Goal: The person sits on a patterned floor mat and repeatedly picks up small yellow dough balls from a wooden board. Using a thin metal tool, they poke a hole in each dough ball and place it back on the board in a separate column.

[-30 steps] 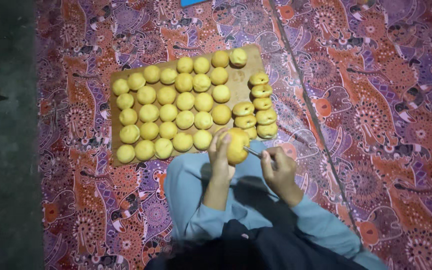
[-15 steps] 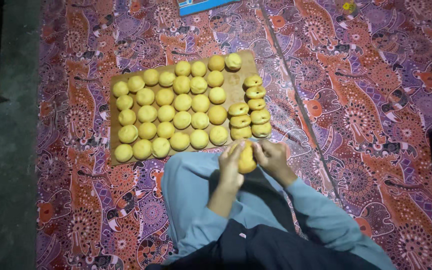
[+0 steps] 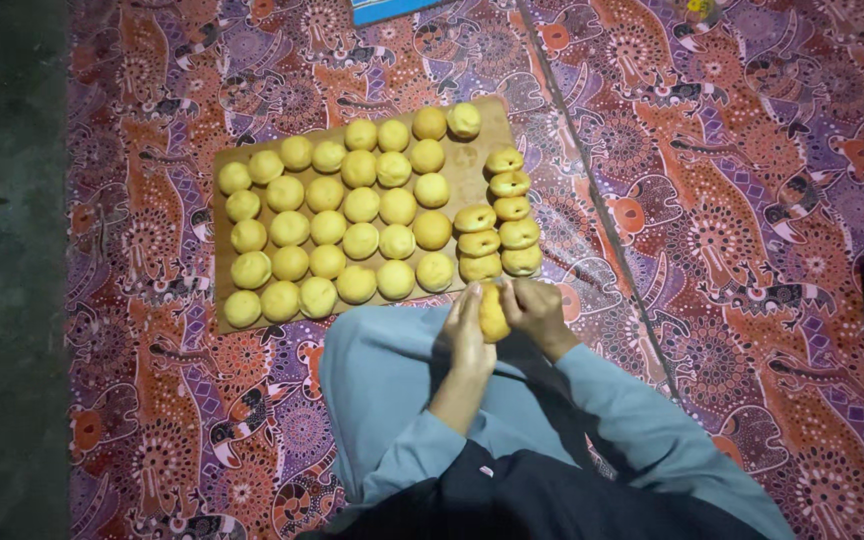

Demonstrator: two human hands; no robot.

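A yellow dough piece (image 3: 493, 312) is pinched between my left hand (image 3: 467, 335) and my right hand (image 3: 535, 315), just above my lap and in front of the board's near right corner. The wooden board (image 3: 472, 155) lies on the patterned cloth and carries several rows of round yellow dough balls (image 3: 342, 230). Along the board's right side sit several folded, crimped dough pieces (image 3: 500, 235) in two short columns.
A patterned red, orange and purple cloth (image 3: 732, 230) covers the floor. A blue flat object (image 3: 392, 10) lies at the top edge. A bare grey strip of floor (image 3: 22, 300) runs down the left side. My blue-clad legs (image 3: 382, 380) are folded below the board.
The dough piece has gone from a round flat disc held open to a folded, narrower shape squeezed between both hands, which have closed in together.
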